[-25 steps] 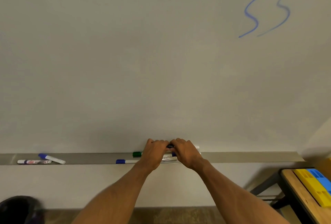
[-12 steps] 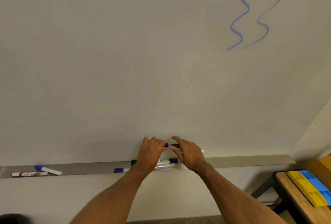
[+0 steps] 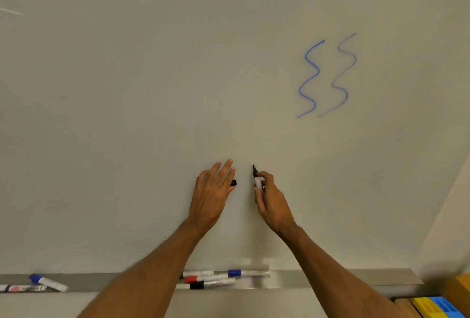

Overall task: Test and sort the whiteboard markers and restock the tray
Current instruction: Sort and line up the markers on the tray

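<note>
Now I see my right hand (image 3: 273,202) gripping an uncapped black marker (image 3: 257,180), my left hand (image 3: 212,194) pinching its cap (image 3: 233,183), fingers spread.

No text is legible: the print on the marker barrels in the tray (image 3: 330,278) at 6 o'clock is too blurred to make out.

Office or classroom: wall-mounted whiteboard (image 3: 152,114), marker tray (image 3: 330,277), wooden desk (image 3: 404,305) alongside.
</note>
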`<state>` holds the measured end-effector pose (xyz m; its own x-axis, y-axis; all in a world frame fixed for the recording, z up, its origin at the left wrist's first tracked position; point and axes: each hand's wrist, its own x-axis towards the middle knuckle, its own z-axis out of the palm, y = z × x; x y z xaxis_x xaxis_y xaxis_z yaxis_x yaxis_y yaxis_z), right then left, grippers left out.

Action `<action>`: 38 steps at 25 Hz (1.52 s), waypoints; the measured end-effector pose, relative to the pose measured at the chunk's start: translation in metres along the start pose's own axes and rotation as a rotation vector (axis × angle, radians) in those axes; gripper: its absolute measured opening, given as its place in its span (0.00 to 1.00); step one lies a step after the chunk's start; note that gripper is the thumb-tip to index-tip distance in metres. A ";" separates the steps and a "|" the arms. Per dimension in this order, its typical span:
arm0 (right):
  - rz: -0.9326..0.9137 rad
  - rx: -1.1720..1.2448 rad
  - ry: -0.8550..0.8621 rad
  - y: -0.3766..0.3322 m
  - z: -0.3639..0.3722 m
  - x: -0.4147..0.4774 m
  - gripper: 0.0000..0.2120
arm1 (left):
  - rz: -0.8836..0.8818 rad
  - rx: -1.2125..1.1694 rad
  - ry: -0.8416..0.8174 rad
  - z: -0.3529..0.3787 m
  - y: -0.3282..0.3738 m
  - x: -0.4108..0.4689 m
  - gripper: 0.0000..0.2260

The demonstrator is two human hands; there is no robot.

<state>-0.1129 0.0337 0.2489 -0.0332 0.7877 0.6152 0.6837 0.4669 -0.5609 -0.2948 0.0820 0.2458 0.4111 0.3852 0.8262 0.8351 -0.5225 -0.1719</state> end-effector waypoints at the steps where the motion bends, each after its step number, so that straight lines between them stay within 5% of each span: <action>1: -0.045 -0.038 0.047 -0.005 -0.012 0.013 0.12 | 0.012 -0.003 0.046 -0.003 -0.004 0.020 0.20; 10: -0.387 -0.199 0.403 -0.054 -0.107 0.119 0.23 | 0.086 0.163 0.359 -0.059 -0.026 0.192 0.20; 15: -0.400 -0.086 0.529 -0.073 -0.129 0.143 0.12 | 0.088 0.180 0.379 -0.068 -0.044 0.234 0.21; 21: -0.198 0.194 0.596 -0.080 -0.136 0.166 0.14 | 0.063 0.146 0.433 -0.058 -0.050 0.237 0.20; 31: -0.360 -0.010 0.585 -0.071 -0.118 0.168 0.08 | 0.097 0.175 0.505 -0.053 -0.053 0.239 0.19; 36: -0.165 0.072 0.700 -0.055 -0.110 0.145 0.05 | 0.094 0.133 0.522 -0.054 -0.053 0.238 0.19; 38: -0.254 -0.051 0.630 -0.048 -0.103 0.134 0.04 | 0.091 0.118 0.516 -0.054 -0.051 0.237 0.19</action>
<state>-0.0746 0.0753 0.4153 0.2233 0.2645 0.9382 0.7447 0.5748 -0.3393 -0.2602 0.1588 0.4798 0.2754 -0.0974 0.9564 0.8521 -0.4358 -0.2898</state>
